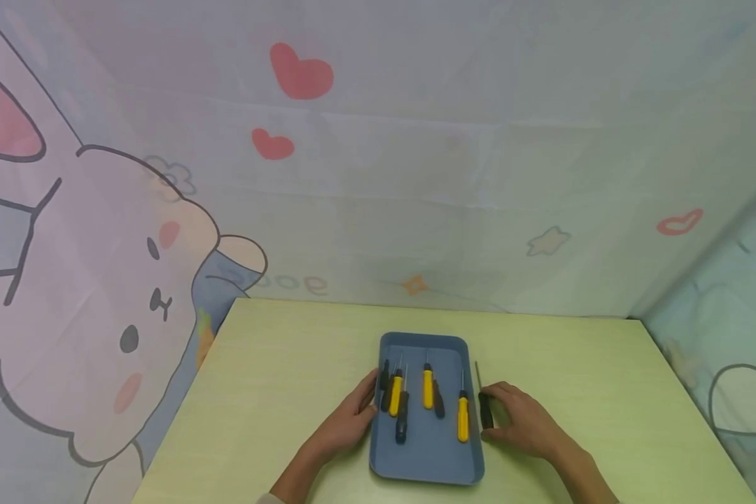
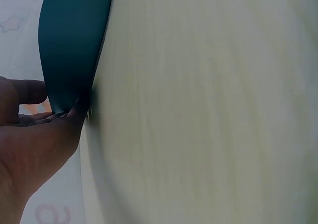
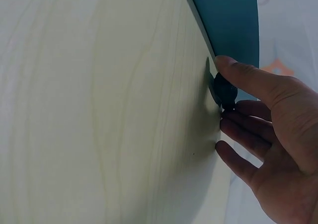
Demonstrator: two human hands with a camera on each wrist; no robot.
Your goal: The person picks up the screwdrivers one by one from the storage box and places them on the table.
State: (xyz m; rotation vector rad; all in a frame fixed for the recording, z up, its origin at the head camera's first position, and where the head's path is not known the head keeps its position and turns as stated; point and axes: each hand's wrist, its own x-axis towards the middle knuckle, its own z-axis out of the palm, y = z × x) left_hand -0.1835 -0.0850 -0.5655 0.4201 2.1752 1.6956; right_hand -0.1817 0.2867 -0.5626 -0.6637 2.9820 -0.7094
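Observation:
A blue tray (image 1: 425, 462) on the table holds several screwdrivers, some with yellow-and-black handles like the yellow screwdriver (image 1: 463, 420), others with dark handles like the black-handled screwdriver (image 1: 402, 418). Against the tray's left wall rests my left hand (image 1: 346, 423), fingers extended and thumb apart; the left wrist view shows them at the tray's outer side (image 2: 74, 45). Just outside the right wall is another black-handled screwdriver (image 1: 486, 411), its thin shaft pointing away. My right hand (image 1: 523, 420) holds its handle between thumb and fingertips. In the right wrist view, the other fingers (image 3: 238, 162) are spread below the handle (image 3: 226, 90).
The light wooden table (image 1: 277, 364) extends on both sides of the tray. Behind it hangs a pale cloth backdrop (image 1: 416, 175) printed with hearts and a large cartoon rabbit (image 1: 101, 301).

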